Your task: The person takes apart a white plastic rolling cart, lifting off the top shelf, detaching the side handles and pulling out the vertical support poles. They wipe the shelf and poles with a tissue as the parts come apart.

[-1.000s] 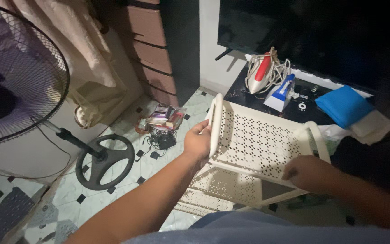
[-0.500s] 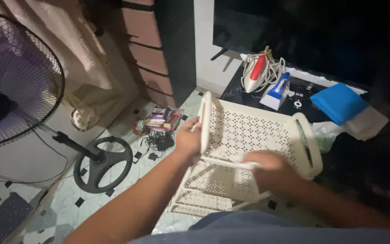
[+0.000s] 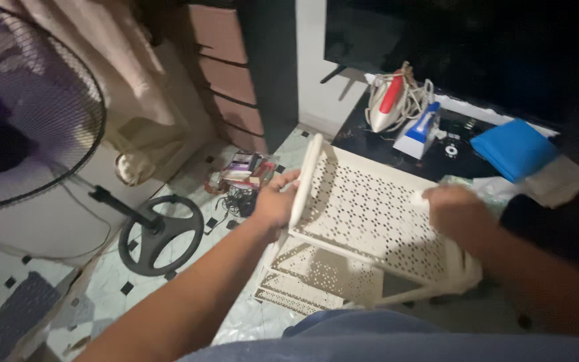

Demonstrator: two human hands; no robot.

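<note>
Cream perforated plastic rack [image 3: 370,208]: our left hand [image 3: 275,201] holds its side rail in a closed grip; our right hand [image 3: 452,209] presses a crumpled cloth [image 3: 418,198] onto its top shelf.

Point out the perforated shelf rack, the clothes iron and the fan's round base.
Perforated shelf rack [image 3: 370,208], head view, top shelf panel.
Clothes iron [image 3: 384,102], head view, its body.
Fan base [image 3: 161,234], head view, ring's middle.

Matt cream plastic rack [image 3: 370,208] (perforated shelves); glossy tiled floor [image 3: 112,281]; blue cloth [image 3: 514,147].
</note>
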